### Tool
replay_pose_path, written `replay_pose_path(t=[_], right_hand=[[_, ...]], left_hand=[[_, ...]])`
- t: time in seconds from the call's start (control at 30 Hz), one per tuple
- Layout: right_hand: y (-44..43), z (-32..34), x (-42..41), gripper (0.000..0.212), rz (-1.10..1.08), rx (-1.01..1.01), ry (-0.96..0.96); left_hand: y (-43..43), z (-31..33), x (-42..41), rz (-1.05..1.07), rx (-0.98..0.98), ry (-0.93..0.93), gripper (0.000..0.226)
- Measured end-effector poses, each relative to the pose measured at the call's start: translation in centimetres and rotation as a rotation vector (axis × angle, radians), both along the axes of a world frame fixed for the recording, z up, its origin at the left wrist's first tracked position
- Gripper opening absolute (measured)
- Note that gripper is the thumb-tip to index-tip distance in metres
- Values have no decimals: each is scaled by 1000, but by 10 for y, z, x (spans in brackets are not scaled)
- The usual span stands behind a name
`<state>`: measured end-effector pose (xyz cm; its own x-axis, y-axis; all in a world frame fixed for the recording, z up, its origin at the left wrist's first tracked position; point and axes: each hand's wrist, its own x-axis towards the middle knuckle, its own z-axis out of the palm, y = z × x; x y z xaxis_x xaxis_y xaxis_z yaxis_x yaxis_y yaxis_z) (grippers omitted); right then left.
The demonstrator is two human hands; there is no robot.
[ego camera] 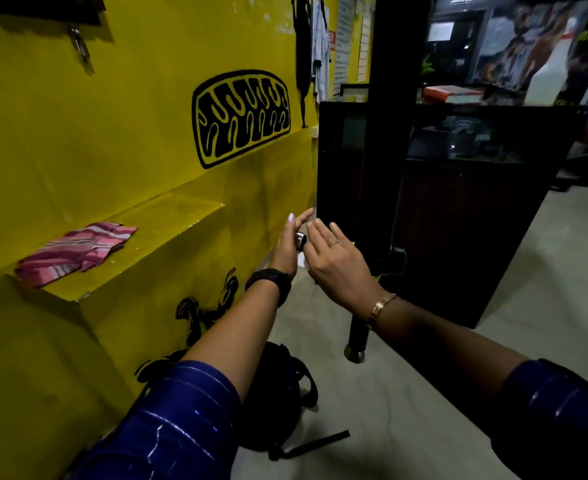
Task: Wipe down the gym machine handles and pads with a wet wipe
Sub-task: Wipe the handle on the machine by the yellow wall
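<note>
Wet wipe: none identifiable in view, nor any machine handles or pads. Left hand (290, 242) and right hand (337, 263) meet in mid-air beside the yellow ledge (147, 251), fingers closed around a small dark object (300, 241) pinched between them; its identity cannot be told. Folded pink striped cloth (76, 252) lies on the ledge, well apart from both hands. Judgement: a wipe would be light, limp and damp; best pinched at a corner, then spread flat under the palm.
</note>
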<state>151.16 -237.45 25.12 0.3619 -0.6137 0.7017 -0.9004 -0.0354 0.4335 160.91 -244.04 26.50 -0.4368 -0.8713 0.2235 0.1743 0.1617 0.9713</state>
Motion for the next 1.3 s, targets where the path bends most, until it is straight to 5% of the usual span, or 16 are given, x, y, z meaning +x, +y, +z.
replay_pose_path(t=[0.1, 0.23, 0.37, 0.53, 0.7, 0.9, 1.0, 1.13, 1.3], right_hand=[[-1, -7, 0, 24, 31, 98, -42], [10, -12, -11, 20, 114, 118, 58], [17, 8, -13, 20, 125, 79, 62], [14, -3, -4, 33, -91, 62, 54], [43, -46, -10, 33, -45, 241, 118], [16, -16, 2, 32, -70, 20, 143], [18, -16, -12, 35, -232, 44, 120], [42, -45, -22, 33, -110, 75, 246], [36, -33, -11, 41, -23, 65, 124]], left_hand=[[4, -5, 2, 38, -172, -118, 61], [-3, -13, 8, 191, -540, -593, 48], [-6, -12, 11, 214, -626, -814, 47], [-5, -9, 10, 220, -582, -851, 47], [-2, -7, 15, 196, -629, -915, 51], [-3, -11, 10, 232, -600, -913, 48], [-1, -13, 10, 231, -564, -807, 48], [-2, -12, 11, 196, -515, -729, 52], [-5, -12, 7, 154, -332, -549, 58]])
